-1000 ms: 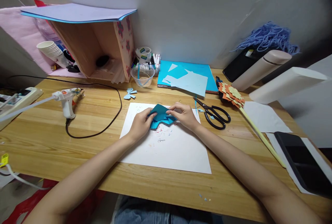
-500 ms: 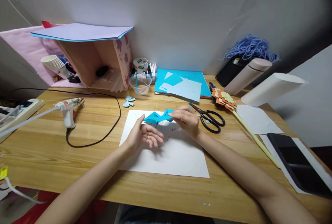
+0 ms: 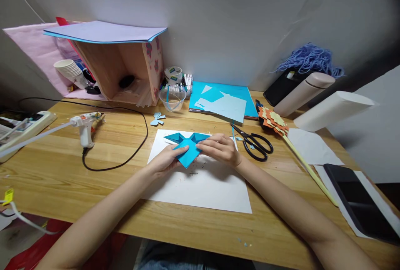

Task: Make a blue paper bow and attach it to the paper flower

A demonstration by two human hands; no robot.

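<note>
A wooden table [image 3: 46,186] fills most of the view; at its far left stands an open-fronted box [image 3: 106,66] with a lavender sheet for a roof; in front of the person lies a white sheet of paper [image 3: 206,195], marked with small coloured strokes; a black smartphone [image 3: 359,199] rests at the right edge, and an orange and pale-yellow paper flower [image 3: 273,121] on a yellow stem lies above it; a white hot glue gun [image 3: 85,130] stands to the left, its black cord looping beside it; the left hand [image 3: 165,159] pinches folded blue paper [image 3: 188,151] over the white sheet, thumb on top; the right hand [image 3: 221,150] grips its right side, fingers together; black-handled scissors [image 3: 246,134] lie near the right hand; a light-blue paper bow [image 3: 158,119] lies beyond the left.
</note>
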